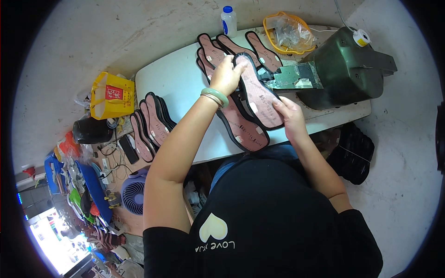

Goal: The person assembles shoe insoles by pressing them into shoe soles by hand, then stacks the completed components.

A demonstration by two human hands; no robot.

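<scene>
A pink shoe insole with a black rim (257, 92) is held between both hands above the white table (176, 78). My left hand (227, 75), with a pale green bangle on the wrist, grips the insole's far end. My right hand (288, 115) pinches its near end. The insole's far part lies close to the metal plate of a dark green machine (343, 69). Another pink insole (243, 125) lies flat under it on the table. More insoles (218, 51) fan out just beyond my left hand.
A stack of insoles (150, 123) rests at the table's left edge. At the back stand a plastic bottle with a blue cap (228, 19) and a yellow bowl holding a plastic bag (287, 32). A yellow bag (111, 95), cables and a small blue fan (134, 194) lie at the left.
</scene>
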